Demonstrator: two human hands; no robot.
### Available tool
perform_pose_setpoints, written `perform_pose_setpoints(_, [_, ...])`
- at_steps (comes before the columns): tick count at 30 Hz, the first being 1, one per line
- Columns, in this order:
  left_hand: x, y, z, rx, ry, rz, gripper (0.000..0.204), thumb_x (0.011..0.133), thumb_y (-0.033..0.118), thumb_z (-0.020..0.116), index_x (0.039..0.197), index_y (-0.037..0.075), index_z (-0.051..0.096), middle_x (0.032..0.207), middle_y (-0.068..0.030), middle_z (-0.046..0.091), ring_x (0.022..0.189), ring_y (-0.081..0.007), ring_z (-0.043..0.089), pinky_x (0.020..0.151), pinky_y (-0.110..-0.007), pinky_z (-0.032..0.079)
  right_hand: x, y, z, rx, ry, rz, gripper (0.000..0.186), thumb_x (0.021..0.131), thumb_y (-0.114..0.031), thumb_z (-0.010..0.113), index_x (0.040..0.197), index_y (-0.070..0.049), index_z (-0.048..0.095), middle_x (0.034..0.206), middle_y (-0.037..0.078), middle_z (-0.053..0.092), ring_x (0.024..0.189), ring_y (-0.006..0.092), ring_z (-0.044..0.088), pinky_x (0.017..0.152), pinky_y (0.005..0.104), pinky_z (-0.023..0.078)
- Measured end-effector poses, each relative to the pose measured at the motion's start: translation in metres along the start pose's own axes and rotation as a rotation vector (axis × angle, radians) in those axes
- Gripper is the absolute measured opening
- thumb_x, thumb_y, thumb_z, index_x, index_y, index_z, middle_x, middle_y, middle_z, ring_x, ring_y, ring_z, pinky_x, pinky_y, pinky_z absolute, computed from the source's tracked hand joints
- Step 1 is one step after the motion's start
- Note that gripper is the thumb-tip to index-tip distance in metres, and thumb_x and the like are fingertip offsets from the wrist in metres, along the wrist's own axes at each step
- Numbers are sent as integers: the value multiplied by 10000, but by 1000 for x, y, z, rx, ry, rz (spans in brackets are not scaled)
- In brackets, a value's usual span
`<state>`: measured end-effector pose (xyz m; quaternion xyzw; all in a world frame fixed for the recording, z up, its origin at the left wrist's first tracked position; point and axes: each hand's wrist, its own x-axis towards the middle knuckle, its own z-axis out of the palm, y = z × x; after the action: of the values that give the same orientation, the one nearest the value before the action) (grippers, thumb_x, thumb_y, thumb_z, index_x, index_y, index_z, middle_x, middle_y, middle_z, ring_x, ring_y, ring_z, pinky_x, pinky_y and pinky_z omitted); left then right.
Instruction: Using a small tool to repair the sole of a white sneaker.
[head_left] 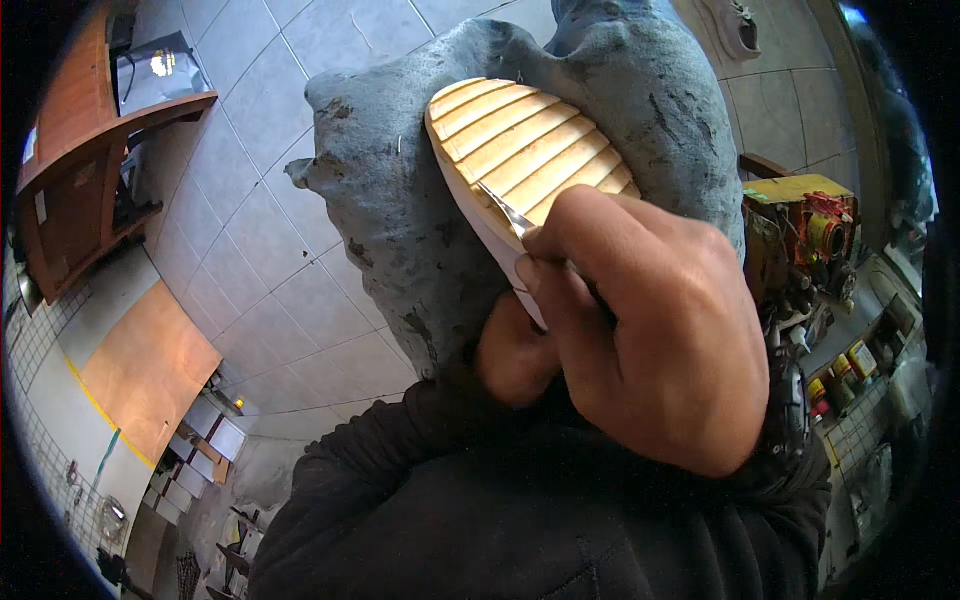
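On grey-blue cloth at 12 o'clock, note ribbed sole facing up, presumably for access, metal tool pinched in right hand, and left hand below at 6 o'clock, perhaps bracing, grip not discernible.

Workshop: shoe sole, small bottles

Pale tiled floor, reddish-brown wooden furniture at left, perhaps a bluish-lit window at far right.
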<state>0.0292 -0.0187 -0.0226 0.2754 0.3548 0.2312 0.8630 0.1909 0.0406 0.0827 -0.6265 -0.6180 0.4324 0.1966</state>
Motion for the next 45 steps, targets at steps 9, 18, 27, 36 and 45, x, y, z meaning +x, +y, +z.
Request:
perform_pose_setpoints(9, [-1,4,-3,-108,-68,9,469,1050,252,738,1420,16,575,1352,-145,676,1283,-260,658,1064,-417,541,11,-20,-1,-115,-31,39,120,935,-5,714,923,-1,595,736,240,640,660,469,679,582,495,512])
perform_pose_setpoints(18, [-2,2,-14,24,-177,60,436,1057,201,700,1423,0,574,1365,-171,670,1288,-283,659,1046,-416,544,23,-37,5,-244,-74,120,153,932,-7,705,913,-1,553,712,241,640,663,471,693,579,525,515])
perform_pose_setpoints(27, [-6,-7,-14,-122,-97,-61,461,1054,170,689,1458,-4,550,1412,-187,649,1331,-291,632,1065,-426,535,38,-39,10,-295,-43,81,120,932,-23,709,912,18,598,693,273,656,664,495,698,607,532,541])
perform_pose_setpoints(36, [-7,-21,-18,27,-104,28,271,1070,122,680,1297,-27,680,1290,-176,742,1230,-283,697,1022,-420,558,41,-40,10,-316,-41,47,135,953,-64,705,937,56,645,742,313,667,719,513,704,655,534,561])
perform_pose_setpoints(45, [-7,-14,-9,39,8,-51,322,1047,176,743,1276,-47,698,1285,-174,754,1207,-273,710,1026,-412,550,53,-32,17,-345,-25,73,183,957,-105,694,905,71,681,797,316,682,770,524,701,725,544,569])
